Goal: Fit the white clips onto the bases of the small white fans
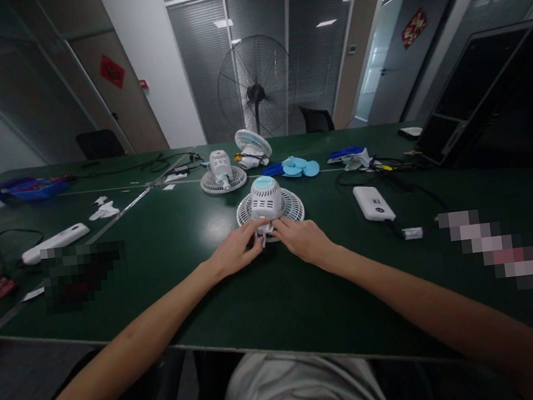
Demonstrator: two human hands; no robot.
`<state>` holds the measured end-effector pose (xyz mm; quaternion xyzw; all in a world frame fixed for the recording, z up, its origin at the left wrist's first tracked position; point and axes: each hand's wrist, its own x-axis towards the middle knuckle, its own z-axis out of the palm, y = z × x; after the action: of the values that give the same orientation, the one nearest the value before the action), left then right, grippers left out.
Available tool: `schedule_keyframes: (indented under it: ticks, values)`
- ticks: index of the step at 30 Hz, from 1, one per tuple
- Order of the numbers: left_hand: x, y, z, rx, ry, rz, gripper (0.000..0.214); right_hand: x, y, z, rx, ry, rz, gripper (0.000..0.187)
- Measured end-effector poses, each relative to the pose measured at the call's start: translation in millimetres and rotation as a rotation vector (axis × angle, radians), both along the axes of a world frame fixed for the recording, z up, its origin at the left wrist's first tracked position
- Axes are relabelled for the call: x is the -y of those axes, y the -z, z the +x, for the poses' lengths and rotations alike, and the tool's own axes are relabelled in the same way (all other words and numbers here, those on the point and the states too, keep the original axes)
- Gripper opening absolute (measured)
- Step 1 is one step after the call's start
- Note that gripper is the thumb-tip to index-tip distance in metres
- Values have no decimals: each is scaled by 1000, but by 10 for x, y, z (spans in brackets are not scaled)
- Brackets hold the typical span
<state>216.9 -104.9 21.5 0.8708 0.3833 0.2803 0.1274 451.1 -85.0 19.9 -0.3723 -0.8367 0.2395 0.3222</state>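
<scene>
A small white desk fan (pixel 266 198) lies face down on its round grille in front of me, its motor housing with a pale blue cap pointing up. My left hand (pixel 237 249) pinches the fan's near side, thumb and fingers closed around a small white part below the housing. From the other side, my right hand (pixel 302 237) presses its bent fingers on the same part. My fingers partly hide that part and the near rim of the grille. Just beyond stand a second white fan (pixel 221 166), also face down, and a third fan (pixel 252 150), tilted.
Light blue round pieces (pixel 300 166) lie behind the fan. A white power bank (pixel 373 203) with a cable is at right, near a large black device (pixel 479 86). At left are a white elongated device (pixel 54 243) and a blue tray (pixel 37 189). The table (pixel 279 308) is green.
</scene>
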Motion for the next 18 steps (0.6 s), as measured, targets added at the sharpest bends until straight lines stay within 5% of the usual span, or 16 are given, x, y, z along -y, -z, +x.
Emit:
schedule_keyframes:
  ticks: [5, 7, 12, 18]
  values:
    - [-8, 22, 2, 15, 14, 19, 46, 48, 14, -136, -128, -96, -505, 57]
    - [-11, 22, 0, 18, 17, 17, 46, 74, 6, -130, -129, -64, -479, 53]
    - [-8, 6, -5, 9, 6, -3, 44, 34, -15, -1, 39, 39, 76, 31]
    - [-23, 36, -7, 13, 27, 21, 45, 18, 85, -151, -106, -46, -452, 56]
